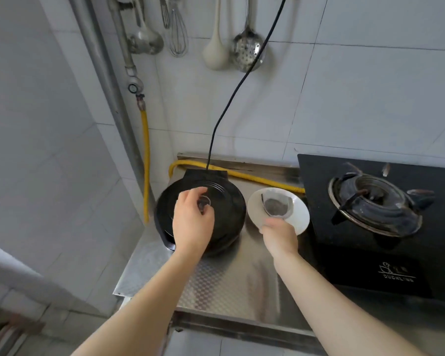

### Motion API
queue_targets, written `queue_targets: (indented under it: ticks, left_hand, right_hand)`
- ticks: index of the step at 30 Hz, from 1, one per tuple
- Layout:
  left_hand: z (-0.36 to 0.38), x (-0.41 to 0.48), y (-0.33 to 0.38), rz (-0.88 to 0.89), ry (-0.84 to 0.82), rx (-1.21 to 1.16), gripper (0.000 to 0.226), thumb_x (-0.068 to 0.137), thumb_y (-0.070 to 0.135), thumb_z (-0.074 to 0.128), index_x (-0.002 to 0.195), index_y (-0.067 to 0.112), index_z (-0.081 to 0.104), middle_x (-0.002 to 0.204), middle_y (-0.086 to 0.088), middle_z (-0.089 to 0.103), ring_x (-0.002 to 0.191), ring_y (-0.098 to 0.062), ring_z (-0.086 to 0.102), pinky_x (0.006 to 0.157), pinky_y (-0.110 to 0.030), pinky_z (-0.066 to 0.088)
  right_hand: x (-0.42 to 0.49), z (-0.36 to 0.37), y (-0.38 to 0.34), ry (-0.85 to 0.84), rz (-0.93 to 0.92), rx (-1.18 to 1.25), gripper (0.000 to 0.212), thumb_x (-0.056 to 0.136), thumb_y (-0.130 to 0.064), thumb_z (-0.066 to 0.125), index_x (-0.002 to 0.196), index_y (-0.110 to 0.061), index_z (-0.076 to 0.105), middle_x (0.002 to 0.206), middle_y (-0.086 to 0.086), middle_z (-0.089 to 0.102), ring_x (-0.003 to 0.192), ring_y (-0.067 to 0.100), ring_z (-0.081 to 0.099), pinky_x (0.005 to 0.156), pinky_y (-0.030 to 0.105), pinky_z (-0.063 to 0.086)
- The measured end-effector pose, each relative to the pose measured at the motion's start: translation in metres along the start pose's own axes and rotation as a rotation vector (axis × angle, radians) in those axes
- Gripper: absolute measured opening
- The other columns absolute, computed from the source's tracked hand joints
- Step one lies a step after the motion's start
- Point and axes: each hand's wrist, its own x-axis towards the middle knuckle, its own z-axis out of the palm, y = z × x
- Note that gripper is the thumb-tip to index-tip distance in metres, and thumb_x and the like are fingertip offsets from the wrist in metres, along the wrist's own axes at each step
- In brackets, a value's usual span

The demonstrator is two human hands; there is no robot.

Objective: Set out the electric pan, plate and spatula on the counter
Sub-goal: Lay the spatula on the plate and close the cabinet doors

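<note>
The black round electric pan (226,211) sits lid down on the steel counter (231,278), its black cord (231,98) running up the wall. My left hand (192,222) rests on top of the lid, fingers curled around the small knob at its centre. A white plate (297,217) is just right of the pan, beside the stove. My right hand (279,235) grips its near rim. A grey see-through piece with a thin dark handle lies on the plate (276,205); I cannot tell whether it is the spatula.
A black glass gas stove (375,201) fills the counter's right side. A yellow gas hose (257,179) runs behind the pan and plate. Ladles, a whisk and a slotted spoon (247,50) hang on the tiled wall above. The counter drops off at the left and front edges.
</note>
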Motion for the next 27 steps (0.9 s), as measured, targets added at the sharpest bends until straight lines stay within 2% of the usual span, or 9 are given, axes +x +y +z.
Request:
queue_targets:
  ticks: [2, 3, 6, 11, 15, 19, 23, 27]
  left_hand:
    - [-0.03, 0.022, -0.033, -0.092, 0.054, -0.006, 0.049, 0.084, 0.018, 0.063, 0.13, 0.026, 0.049, 0.132, 0.001, 0.048, 0.12, -0.017, 0.049, 0.098, -0.033, 0.043]
    - [-0.041, 0.034, -0.051, -0.155, 0.044, -0.008, 0.056, 0.083, 0.022, 0.065, 0.135, 0.025, 0.044, 0.136, -0.001, 0.044, 0.123, -0.02, 0.047, 0.099, -0.033, 0.04]
    - [-0.061, 0.056, -0.096, -0.363, -0.084, -0.062, 0.076, 0.079, 0.036, 0.072, 0.142, 0.022, 0.032, 0.147, -0.006, 0.036, 0.132, -0.026, 0.041, 0.104, -0.041, 0.037]
    - [-0.059, 0.067, -0.142, -0.67, -0.227, -0.413, 0.099, 0.069, 0.049, 0.077, 0.147, 0.016, 0.026, 0.15, -0.006, 0.036, 0.134, -0.026, 0.038, 0.105, -0.043, 0.037]
    - [-0.046, 0.065, -0.154, -0.747, -0.416, -0.574, 0.121, 0.049, 0.057, 0.08, 0.149, 0.021, 0.022, 0.146, -0.004, 0.042, 0.131, -0.026, 0.042, 0.104, -0.048, 0.041]
    - [-0.033, 0.062, -0.154, -0.757, -0.451, -0.62, 0.107, 0.051, 0.049, 0.082, 0.141, 0.022, 0.034, 0.13, -0.004, 0.057, 0.115, -0.026, 0.056, 0.096, -0.046, 0.048]
    - [-0.03, 0.064, -0.158, -0.786, -0.391, -0.686, 0.094, 0.058, 0.033, 0.085, 0.138, 0.019, 0.038, 0.128, -0.009, 0.059, 0.115, -0.032, 0.057, 0.101, -0.051, 0.045]
    - [-0.035, 0.061, -0.163, -0.788, -0.373, -0.707, 0.081, 0.066, 0.028, 0.083, 0.135, 0.02, 0.042, 0.125, -0.008, 0.061, 0.113, -0.031, 0.059, 0.099, -0.05, 0.047]
  right_hand:
    - [0.0, 0.023, -0.007, -0.08, 0.024, 0.043, 0.039, 0.092, -0.018, 0.055, 0.13, -0.014, 0.056, 0.123, 0.005, 0.06, 0.112, 0.027, 0.053, 0.084, 0.031, 0.042]
    - [0.002, 0.032, -0.009, -0.108, 0.045, 0.065, 0.046, 0.091, -0.02, 0.056, 0.136, -0.015, 0.05, 0.134, 0.006, 0.055, 0.121, 0.028, 0.05, 0.093, 0.035, 0.042]
    - [0.01, 0.056, -0.01, -0.173, 0.126, 0.193, 0.065, 0.088, -0.028, 0.062, 0.146, -0.017, 0.036, 0.149, 0.004, 0.043, 0.135, 0.028, 0.042, 0.111, 0.044, 0.036]
    - [0.033, 0.076, -0.004, -0.249, 0.169, 0.374, 0.061, 0.088, -0.032, 0.063, 0.143, -0.029, 0.039, 0.144, -0.004, 0.048, 0.131, 0.025, 0.046, 0.107, 0.05, 0.042]
    - [0.043, 0.08, -0.003, -0.263, 0.177, 0.417, 0.058, 0.088, -0.029, 0.065, 0.141, -0.034, 0.041, 0.14, -0.005, 0.051, 0.127, 0.026, 0.048, 0.102, 0.052, 0.045]
    - [0.042, 0.083, -0.002, -0.275, 0.19, 0.448, 0.055, 0.088, -0.022, 0.066, 0.138, -0.034, 0.045, 0.138, -0.004, 0.053, 0.123, 0.026, 0.05, 0.098, 0.051, 0.048]
    - [0.04, 0.087, -0.004, -0.283, 0.174, 0.442, 0.055, 0.089, -0.021, 0.065, 0.138, -0.033, 0.045, 0.139, -0.004, 0.052, 0.126, 0.026, 0.049, 0.101, 0.053, 0.046]
    - [0.036, 0.091, -0.005, -0.29, 0.157, 0.426, 0.053, 0.09, -0.022, 0.064, 0.139, -0.031, 0.044, 0.139, -0.004, 0.053, 0.125, 0.024, 0.05, 0.102, 0.052, 0.045]
